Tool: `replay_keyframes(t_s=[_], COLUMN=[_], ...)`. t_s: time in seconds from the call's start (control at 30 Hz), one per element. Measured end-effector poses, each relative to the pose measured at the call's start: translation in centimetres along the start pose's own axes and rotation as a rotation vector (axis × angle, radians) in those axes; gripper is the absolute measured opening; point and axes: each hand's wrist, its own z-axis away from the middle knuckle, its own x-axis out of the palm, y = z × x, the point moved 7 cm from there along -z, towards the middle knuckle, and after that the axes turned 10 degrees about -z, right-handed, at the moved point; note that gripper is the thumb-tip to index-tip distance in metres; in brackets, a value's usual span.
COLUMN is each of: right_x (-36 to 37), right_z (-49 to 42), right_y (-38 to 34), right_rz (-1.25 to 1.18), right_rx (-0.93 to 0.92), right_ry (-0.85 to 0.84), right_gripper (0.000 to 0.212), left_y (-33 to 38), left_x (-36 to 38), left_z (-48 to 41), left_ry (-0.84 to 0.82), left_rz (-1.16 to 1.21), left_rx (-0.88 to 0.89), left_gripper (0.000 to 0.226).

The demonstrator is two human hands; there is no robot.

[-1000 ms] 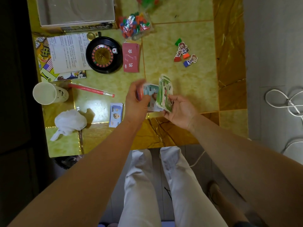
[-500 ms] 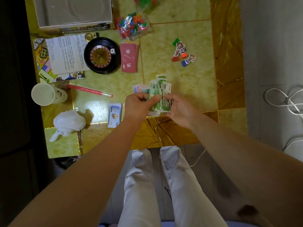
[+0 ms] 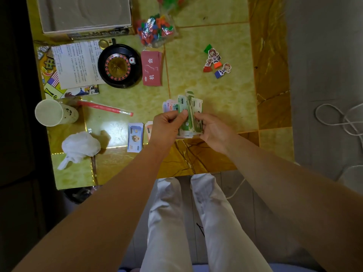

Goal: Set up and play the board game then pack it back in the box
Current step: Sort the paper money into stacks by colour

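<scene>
Our left hand [image 3: 167,125] and right hand [image 3: 213,130] both pinch the play money [image 3: 189,112] above the tabletop [image 3: 216,99], near edge.

Both hands work a fanned wad of play money [image 3: 193,107] above the yellow-tiled worktop [image 3: 225,99]: the left hand [image 3: 167,126] pinches a green note while the right hand [image 3: 214,132] grips the rest. A stack of blue notes [image 3: 135,137] lies just beside the left wrist. Farther back sit a black roulette wheel [image 3: 118,65], red cards [image 3: 152,68], four cardboard pawns [image 3: 216,60], a bag of coloured plastic pieces [image 3: 155,30], the printed rules sheet [image 3: 76,63] and the open box [image 3: 84,14]. A paper cup [image 3: 53,112] stands at the left edge.
</scene>
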Motion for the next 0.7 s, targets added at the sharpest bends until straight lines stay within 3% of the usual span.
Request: replay_keyframes(t_s=[0.1, 0.23, 0.33, 0.53, 0.7], right_x=[-1.0, -1.8, -1.8, -1.9, -2.3], right_z=[0.0, 0.4, 0.8, 0.9, 0.5], right_y=[-0.3, -0.8, -1.2, -1.9, -2.6], right_rz=[0.060, 0.051, 0.099, 0.148, 0.300], right_rx=[-0.020, -0.038, -0.051, -0.043, -0.067], right_ry=[0.040, 0.024, 0.003, 0.004, 0.076], right_gripper=[0.009, 0.014, 0.011, 0.029, 0.025], left_y=[-0.4, -0.9, -1.3, -1.7, -1.2], left_x=[0.7, 1.6, 2.0, 2.6, 2.5], left_z=[0.2, 0.3, 0.2, 0.1, -0.6], left_ry=[-0.058, -0.114, -0.136, -0.167, -0.150], left_rz=[-0.036, -0.015, -0.023, 0.033, -0.069], left_rx=[-0.019, -0.038, -0.077, -0.161, -0.103], left_gripper=[0.031, 0.040, 0.034, 0.038, 0.045])
